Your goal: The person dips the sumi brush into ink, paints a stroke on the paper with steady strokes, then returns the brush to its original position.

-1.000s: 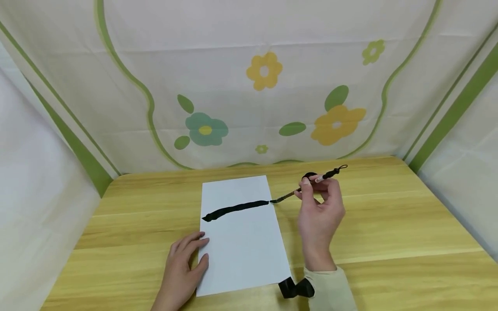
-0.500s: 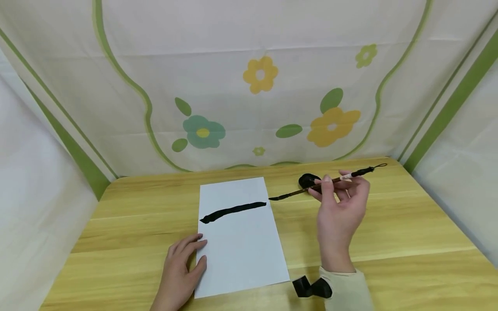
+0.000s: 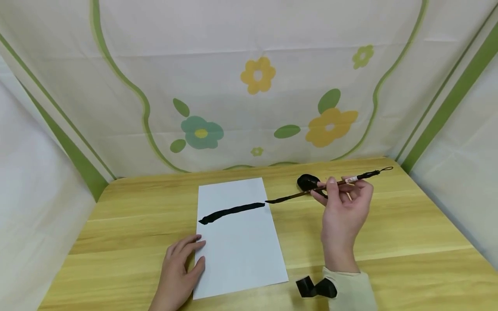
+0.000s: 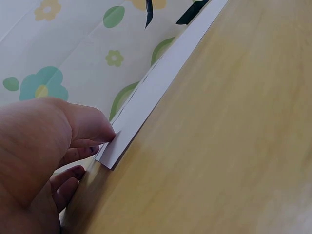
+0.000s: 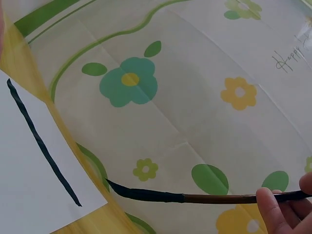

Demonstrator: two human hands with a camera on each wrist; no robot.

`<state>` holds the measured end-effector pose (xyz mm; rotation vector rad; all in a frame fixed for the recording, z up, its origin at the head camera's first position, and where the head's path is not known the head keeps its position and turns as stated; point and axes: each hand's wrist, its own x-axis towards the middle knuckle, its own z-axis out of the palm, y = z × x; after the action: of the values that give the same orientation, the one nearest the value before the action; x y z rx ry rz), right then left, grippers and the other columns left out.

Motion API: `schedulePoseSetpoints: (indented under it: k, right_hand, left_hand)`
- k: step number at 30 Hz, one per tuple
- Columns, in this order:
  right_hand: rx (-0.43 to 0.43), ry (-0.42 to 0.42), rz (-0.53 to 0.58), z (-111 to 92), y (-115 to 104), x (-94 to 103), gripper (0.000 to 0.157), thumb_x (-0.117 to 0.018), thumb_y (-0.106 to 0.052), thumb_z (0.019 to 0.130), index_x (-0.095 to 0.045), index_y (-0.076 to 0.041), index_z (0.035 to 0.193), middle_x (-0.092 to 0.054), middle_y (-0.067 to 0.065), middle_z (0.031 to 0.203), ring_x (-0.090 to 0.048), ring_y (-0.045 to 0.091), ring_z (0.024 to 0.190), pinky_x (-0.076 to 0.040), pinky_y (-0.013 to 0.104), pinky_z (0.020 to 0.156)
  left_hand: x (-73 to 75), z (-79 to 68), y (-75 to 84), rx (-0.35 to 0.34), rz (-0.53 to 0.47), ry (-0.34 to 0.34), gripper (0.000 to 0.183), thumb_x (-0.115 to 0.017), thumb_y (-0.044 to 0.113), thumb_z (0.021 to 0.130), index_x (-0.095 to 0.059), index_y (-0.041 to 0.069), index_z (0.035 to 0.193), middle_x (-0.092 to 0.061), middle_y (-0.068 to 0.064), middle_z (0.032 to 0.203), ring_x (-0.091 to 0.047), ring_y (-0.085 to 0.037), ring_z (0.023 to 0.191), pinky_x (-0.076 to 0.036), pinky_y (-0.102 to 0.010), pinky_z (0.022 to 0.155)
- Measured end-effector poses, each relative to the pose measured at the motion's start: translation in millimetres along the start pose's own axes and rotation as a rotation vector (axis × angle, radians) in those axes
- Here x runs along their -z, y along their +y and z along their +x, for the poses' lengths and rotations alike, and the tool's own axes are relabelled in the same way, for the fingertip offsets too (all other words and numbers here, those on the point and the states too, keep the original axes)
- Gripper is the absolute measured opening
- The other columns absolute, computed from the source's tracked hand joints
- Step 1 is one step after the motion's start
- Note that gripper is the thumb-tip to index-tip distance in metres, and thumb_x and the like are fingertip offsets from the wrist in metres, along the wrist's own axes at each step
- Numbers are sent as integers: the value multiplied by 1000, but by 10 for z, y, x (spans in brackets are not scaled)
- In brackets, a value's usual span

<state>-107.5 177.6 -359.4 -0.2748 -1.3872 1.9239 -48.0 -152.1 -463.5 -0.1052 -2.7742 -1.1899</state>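
A white sheet of paper (image 3: pixel 241 246) lies on the wooden table, with one thick black ink stroke (image 3: pixel 231 211) across its upper part. My left hand (image 3: pixel 179 268) rests on the sheet's left edge, fingers spread and thumb touching the paper. To the right of the sheet, my right hand (image 3: pixel 344 216) pinches the handle of a calligraphy brush (image 3: pixel 299 195). The brush lies nearly level, its inked tip pointing left by the sheet's right edge. In the right wrist view the dark bristles (image 5: pixel 146 195) curve to a point above the table, apart from the stroke.
A round black object (image 3: pixel 307 182), perhaps an ink dish, sits behind the brush, partly covered by my fingers. Black straps (image 3: pixel 316 287) hang at my right sleeve. A flowered cloth (image 3: pixel 225 86) rises along the table's (image 3: pixel 136 203) back edge.
My right hand has moved right with the brush, which has tilted flatter. More of the round black object now shows. The left hand stays on the paper; the view has shifted slightly.
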Motion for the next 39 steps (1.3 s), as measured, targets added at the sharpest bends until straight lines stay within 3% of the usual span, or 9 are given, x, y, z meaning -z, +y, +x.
schedulePoseSetpoints:
  k: [4, 7, 10, 14, 16, 19, 26, 32, 39]
  right_hand:
    - [-29, -13, 36, 6, -19, 43, 22, -68, -5, 104, -51, -9, 116, -56, 14, 107, -75, 25, 88, -67, 36, 74]
    - [21, -62, 107, 25, -59, 104, 20, -67, -1, 103, -53, -5, 116, -57, 15, 107, -75, 28, 90, -67, 37, 75]
    - [157, -182, 175, 67, -108, 185, 17, -64, 8, 102, -55, 4, 116, -61, 18, 105, -76, 31, 93, -67, 38, 77]
    - [376, -430, 197, 149, -139, 291, 15, -63, 24, 93, -57, 24, 108, -69, 21, 106, -77, 31, 102, -66, 34, 87]
    - [446, -533, 150, 177, -126, 356, 17, -64, 31, 87, -60, 28, 103, -72, 19, 108, -76, 29, 108, -64, 31, 94]
    - [502, -636, -2, 195, -76, 467, 24, -66, 36, 77, -68, 23, 97, -75, 13, 112, -75, 24, 116, -60, 26, 101]
    - [512, -700, -427, 139, 4, 691, 44, -60, 30, 77, -83, -2, 96, -78, 6, 112, -74, 10, 117, -57, 16, 100]
    - [618, -766, -533, 142, 126, 791, 42, -74, 19, 76, -85, -15, 97, -81, 3, 110, -75, 7, 114, -53, 12, 102]
    - [594, -901, -700, 157, 210, 893, 42, -86, 11, 73, -82, -26, 93, -77, -7, 111, -76, 12, 103, -48, 6, 101]
  left_hand:
    - [-13, 11, 0, 20, -4, -12, 34, -78, 6, 95, -77, 15, 128, -65, -3, 149, -45, -31, 141, -37, -59, 114]
    - [-21, 10, -2, 41, -13, -24, 34, -77, 6, 95, -77, 16, 128, -65, -1, 149, -44, -30, 142, -36, -59, 116]
    - [-21, -5, -10, 56, -16, -28, 34, -77, 7, 95, -77, 16, 128, -65, -1, 149, -44, -29, 142, -36, -59, 116]
    - [1, -19, -18, 59, -15, -14, 34, -77, 7, 95, -77, 15, 128, -65, -2, 150, -44, -31, 142, -35, -59, 115]
    - [14, -19, -16, 58, -14, -11, 34, -76, 7, 95, -77, 15, 128, -65, -2, 150, -44, -32, 142, -34, -59, 115]
    - [18, -18, -15, 54, -15, -13, 34, -76, 7, 95, -77, 15, 128, -65, -2, 149, -43, -32, 142, -34, -59, 115]
    - [-2, -14, -14, 40, -13, -4, 35, -77, 6, 95, -77, 17, 128, -65, 0, 149, -45, -29, 140, -35, -56, 114]
    - [12, -19, -11, 45, -9, -10, 35, -76, 7, 95, -77, 17, 129, -65, 0, 150, -44, -29, 141, -35, -58, 114]
    - [62, -35, -19, 45, 0, -5, 35, -76, 7, 95, -76, 17, 129, -65, -1, 150, -44, -30, 141, -35, -58, 115]
